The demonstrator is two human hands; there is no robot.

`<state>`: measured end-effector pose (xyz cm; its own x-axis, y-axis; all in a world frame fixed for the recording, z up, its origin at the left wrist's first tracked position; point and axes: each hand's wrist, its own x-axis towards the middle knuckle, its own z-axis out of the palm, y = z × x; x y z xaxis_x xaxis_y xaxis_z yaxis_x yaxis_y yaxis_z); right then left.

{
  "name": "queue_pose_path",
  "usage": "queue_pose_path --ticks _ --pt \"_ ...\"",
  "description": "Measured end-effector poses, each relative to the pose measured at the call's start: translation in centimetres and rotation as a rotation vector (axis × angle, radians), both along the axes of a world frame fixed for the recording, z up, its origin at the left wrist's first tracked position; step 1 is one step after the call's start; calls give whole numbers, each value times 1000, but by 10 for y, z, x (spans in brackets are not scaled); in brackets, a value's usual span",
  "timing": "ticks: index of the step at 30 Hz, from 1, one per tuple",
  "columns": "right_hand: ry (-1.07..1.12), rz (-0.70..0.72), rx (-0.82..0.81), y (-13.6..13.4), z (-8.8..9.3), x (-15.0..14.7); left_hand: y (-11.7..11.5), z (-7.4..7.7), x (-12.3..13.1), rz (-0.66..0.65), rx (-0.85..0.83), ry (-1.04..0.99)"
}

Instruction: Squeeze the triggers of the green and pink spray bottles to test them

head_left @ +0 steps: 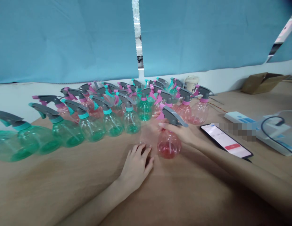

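A pink see-through spray bottle [168, 146] with a grey-and-pink trigger head stands upright near the middle of the table. My right hand [183, 133] reaches in from the right and closes around its neck; part of the fingers is hidden behind the head. To the left of this bottle, my left hand [136, 163] rests palm down on the table, fingers loosely stretched, holding nothing. Beyond both hands stand many more spray bottles: a row of green ones [91, 127] with turquoise collars at the left, and pink ones [199, 110] with pink collars at the back right.
A phone [227, 139] with a lit screen lies right of my right hand. Past it sit a white power strip [240, 121] and a dark cable [263, 125]. A paper cup [191, 83] and an open cardboard box [261, 83] stand at the back, before a blue curtain [89, 40].
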<state>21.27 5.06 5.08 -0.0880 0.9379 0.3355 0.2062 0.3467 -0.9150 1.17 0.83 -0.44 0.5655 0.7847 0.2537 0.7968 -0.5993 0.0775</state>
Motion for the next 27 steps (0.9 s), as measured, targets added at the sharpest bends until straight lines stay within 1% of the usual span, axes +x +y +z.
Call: queue_pose_path --ticks 3,8,17,21,27 --pt "-14 1 -4 0 0 0 -1 1 0 9 3 4" --pt "23 -8 7 1 -2 0 -1 1 1 4 16 -1" --pt "24 17 -9 2 -3 0 0 -2 0 -3 22 -8" --pt "32 0 -13 2 -3 0 -1 -2 0 -2 32 -7" --pt "23 16 -8 2 -4 1 0 0 1 -3 38 -9"
